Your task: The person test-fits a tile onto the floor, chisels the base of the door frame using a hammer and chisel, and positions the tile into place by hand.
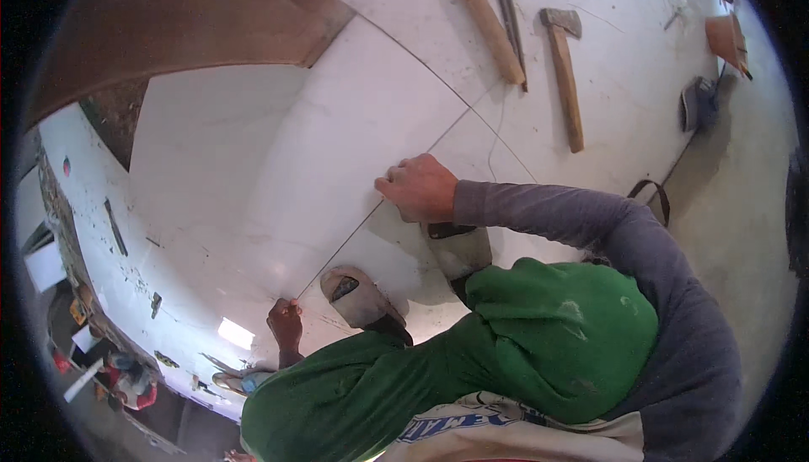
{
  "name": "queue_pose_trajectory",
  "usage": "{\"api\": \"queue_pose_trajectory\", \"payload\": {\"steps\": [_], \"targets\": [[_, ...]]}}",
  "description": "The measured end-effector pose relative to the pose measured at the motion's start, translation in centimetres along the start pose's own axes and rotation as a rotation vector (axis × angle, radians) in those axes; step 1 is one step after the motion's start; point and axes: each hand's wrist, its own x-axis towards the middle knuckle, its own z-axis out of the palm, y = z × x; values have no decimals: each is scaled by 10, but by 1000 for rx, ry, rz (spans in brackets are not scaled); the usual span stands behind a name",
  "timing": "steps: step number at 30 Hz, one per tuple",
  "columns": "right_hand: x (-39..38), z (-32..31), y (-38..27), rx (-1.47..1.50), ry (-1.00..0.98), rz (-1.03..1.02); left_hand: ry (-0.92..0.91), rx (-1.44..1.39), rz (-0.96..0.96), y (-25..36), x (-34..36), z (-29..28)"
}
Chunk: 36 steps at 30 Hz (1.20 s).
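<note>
On a white floor surface [253, 150], a thin dark line [341, 245] runs at a slant between my hands and past the right one. Whether it is a cord or a seam I cannot tell. My right hand [415, 188] rests on the line with its fingers curled; whatever it holds is hidden under it. At the line's near left end, my left hand [285, 320] is closed in a pinch, its contents too small to make out. My two light-coloured shoes [371, 300] stand close by, below green-clad knees [565, 335].
A hatchet [566, 83] lies at upper right, beside a wooden-handled tool [480, 15] and a dark metal bar [508, 19]. A brown board [202, 15] covers the upper left. At far right are a dark blue shoe [699, 104] and an orange-brown container [726, 39]. Small tools and debris lie left.
</note>
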Motion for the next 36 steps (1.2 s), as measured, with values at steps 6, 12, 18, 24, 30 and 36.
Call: {"api": "queue_pose_trajectory", "payload": {"steps": [6, 12, 18, 24, 30, 36], "targets": [[16, -22, 3, -21, -185, 0, 2, 118, -71, 1, 0, -7], [33, -35, 26, -72, -255, -136, 26, 111, -25, -20, 8, -4], [37, -45, 27, -130, -327, -195, 74, 150, 21, -35, -4, 12], [41, -48, 28, -151, -354, -177, 54, 122, -18, -18, -4, 4], [50, -57, 23, -155, -367, -149, 19, 113, 69, -46, 4, -1], [57, -64, 30, -220, -487, -208, 70, 47, 84, -24, 3, -5]]}}
